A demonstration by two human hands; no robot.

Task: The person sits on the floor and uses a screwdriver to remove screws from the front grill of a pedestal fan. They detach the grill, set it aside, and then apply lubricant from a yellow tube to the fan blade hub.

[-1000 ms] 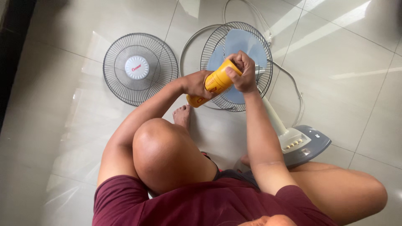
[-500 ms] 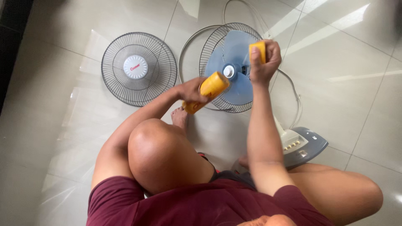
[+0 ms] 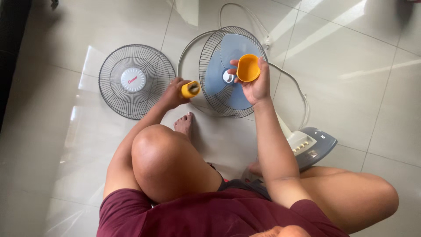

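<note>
Yellow container opened over a half-dismantled fan

The right hand (image 3: 258, 85) grips the yellow cap (image 3: 248, 68) above the blue fan blade (image 3: 228, 72); the left hand (image 3: 174, 91) clasps the uncapped yellow bottle (image 3: 190, 89). The front grille (image 3: 136, 81) lies detached on the tiles, while the blade remains mounted; the white cord (image 3: 280, 70) trails nearby.

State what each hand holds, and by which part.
Left hand grips the yellow plastic bottle around its body; right hand holds the yellow cap by its rim.

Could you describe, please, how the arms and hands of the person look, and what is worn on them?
Both arms are bare from the short maroon sleeves down. The left hand and right hand wear no gloves; no watch, ring or bracelet is visible. No markings show on the arms.
</note>
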